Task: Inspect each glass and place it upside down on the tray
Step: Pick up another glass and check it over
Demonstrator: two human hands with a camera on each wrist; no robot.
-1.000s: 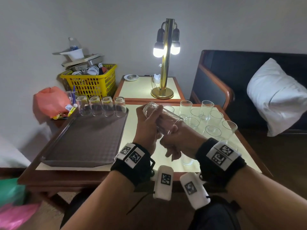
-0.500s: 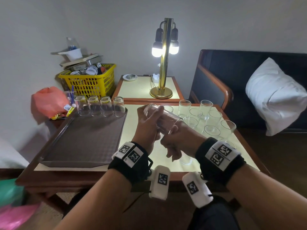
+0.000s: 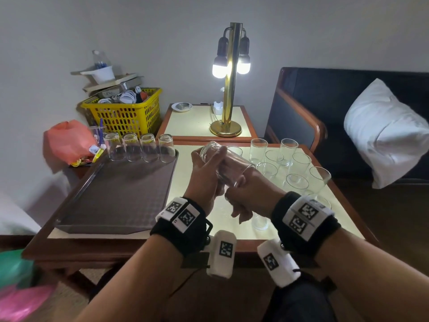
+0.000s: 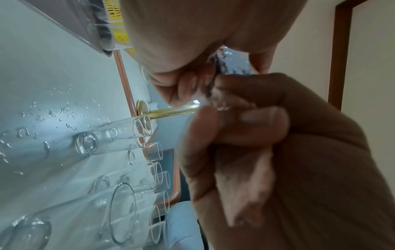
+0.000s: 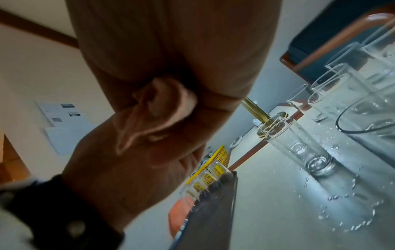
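Observation:
Both hands hold one clear glass (image 3: 226, 165) tilted on its side above the cream table top. My left hand (image 3: 204, 180) grips its base end, thumb across the side. My right hand (image 3: 248, 194) curls round the rim end; the wrist views show the fingers of both hands close together and little of the glass (image 4: 233, 64). The brown tray (image 3: 116, 198) lies to the left, with several glasses (image 3: 139, 147) standing upside down along its far edge. Several upright glasses (image 3: 287, 163) stand to the right of the hands, one more (image 3: 260, 220) just below my right hand.
A lit brass lamp (image 3: 228, 89) stands on the side table behind. A yellow basket (image 3: 125, 112) and an orange bag (image 3: 67, 140) sit beyond the tray. A dark sofa with a white pillow (image 3: 385, 133) is at the right. Water drops (image 5: 342, 211) dot the table.

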